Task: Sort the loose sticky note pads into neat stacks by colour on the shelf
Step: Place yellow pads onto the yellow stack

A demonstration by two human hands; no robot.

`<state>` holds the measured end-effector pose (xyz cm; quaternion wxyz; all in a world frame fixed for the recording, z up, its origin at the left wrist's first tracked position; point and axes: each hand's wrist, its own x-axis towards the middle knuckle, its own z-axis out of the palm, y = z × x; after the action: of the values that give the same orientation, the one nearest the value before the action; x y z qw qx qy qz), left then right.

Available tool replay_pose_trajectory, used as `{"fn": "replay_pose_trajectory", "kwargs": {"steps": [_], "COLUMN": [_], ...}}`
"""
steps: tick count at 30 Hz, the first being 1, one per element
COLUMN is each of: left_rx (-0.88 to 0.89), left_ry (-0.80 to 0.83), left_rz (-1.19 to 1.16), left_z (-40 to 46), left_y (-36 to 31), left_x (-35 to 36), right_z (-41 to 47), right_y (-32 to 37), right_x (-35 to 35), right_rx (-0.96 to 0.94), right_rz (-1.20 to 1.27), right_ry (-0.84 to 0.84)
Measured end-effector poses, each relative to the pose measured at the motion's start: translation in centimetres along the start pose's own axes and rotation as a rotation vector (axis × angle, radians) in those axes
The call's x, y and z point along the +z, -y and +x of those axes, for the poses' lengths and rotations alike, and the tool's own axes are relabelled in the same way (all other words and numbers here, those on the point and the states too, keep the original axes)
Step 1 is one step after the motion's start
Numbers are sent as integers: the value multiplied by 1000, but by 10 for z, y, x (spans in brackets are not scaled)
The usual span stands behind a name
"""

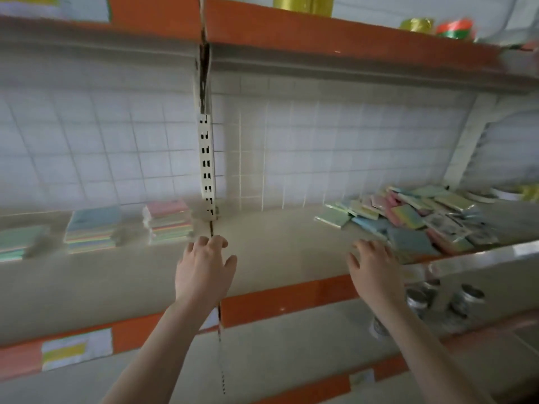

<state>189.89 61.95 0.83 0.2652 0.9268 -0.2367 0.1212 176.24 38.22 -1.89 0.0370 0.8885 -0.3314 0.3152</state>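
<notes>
A loose heap of sticky note pads (417, 220) in pink, green, blue and yellow lies at the right of the beige shelf (277, 237). Three stacks stand at the left: one with a pink top (169, 221), one with a blue top (92, 230), and a green one (17, 242) at the frame's edge. My left hand (204, 272) hovers over the shelf just right of the pink-topped stack, fingers relaxed, holding nothing. My right hand (374, 271) reaches with spread fingers toward the near left side of the heap and holds nothing.
A slotted metal upright (207, 164) splits the wire-grid back wall. An orange-edged shelf above carries gold and red ribbon rolls (437, 26). The shelf below holds silver tape rolls (455, 301) at the right. Price labels (75, 348) sit on the orange shelf edge.
</notes>
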Motion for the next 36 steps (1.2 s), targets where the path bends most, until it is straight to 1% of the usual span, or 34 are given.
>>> {"fn": "replay_pose_trajectory", "kwargs": {"steps": [4, 9, 12, 16, 21, 25, 30, 33, 36], "left_rx": [109, 203, 224, 189, 98, 21, -11, -34, -69], "left_ry": [52, 93, 109, 107, 73, 70, 46, 49, 47], "left_rz": [-6, -50, -51, -44, -41, -43, -34, -1, 29], "left_z": [29, 65, 79, 92, 96, 95, 97, 98, 99], "left_y": [-51, -112, -140, -166, -199, -243, -299, -315, -322], "left_x": [30, 70, 85, 103, 131, 158, 189, 204, 212], "right_z": [25, 63, 85, 114, 154, 181, 213, 227, 235], "right_y": [-46, -107, -136, -168, -214, -251, -300, -314, -316], "right_x": [7, 12, 16, 26, 44, 54, 66, 75, 81], "right_rx": [35, 95, 140, 148, 97, 29, -18, -28, -99], "right_rz": [-17, -78, -92, -60, -13, 33, 112, 145, 213], "right_ry": [-23, -75, -48, -23, -1, 56, 104, 146, 165]}}
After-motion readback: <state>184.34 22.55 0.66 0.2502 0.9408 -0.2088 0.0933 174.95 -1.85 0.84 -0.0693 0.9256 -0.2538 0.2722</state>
